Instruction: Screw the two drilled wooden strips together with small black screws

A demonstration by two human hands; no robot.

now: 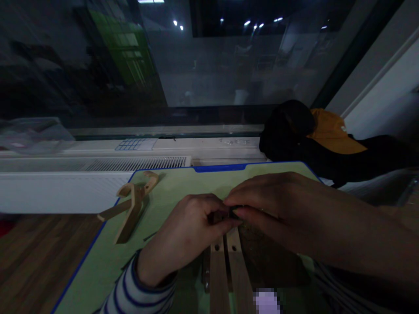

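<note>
My left hand (190,231), with a striped cuff at the wrist, is closed in a pinch over the far ends of two wooden strips. What lies between its fingers is mostly hidden. Opposite it, my right hand (278,203) pinches a small dark piece (233,212) between thumb and fingers, too small and dim to name. The fingertips of both hands almost meet there. Side by side, the left wooden strip (218,279) and the right wooden strip (241,279) run toward me, each with a dark round hole below my fingers.
A wooden piece with curved hook-like arms (135,205) lies at the left of the green board (176,181), overhanging its blue edge. Behind stand a radiator (137,164) and a windowsill. An orange cap (334,131) rests on dark cloth at right; a clear plastic container (36,133) sits far left.
</note>
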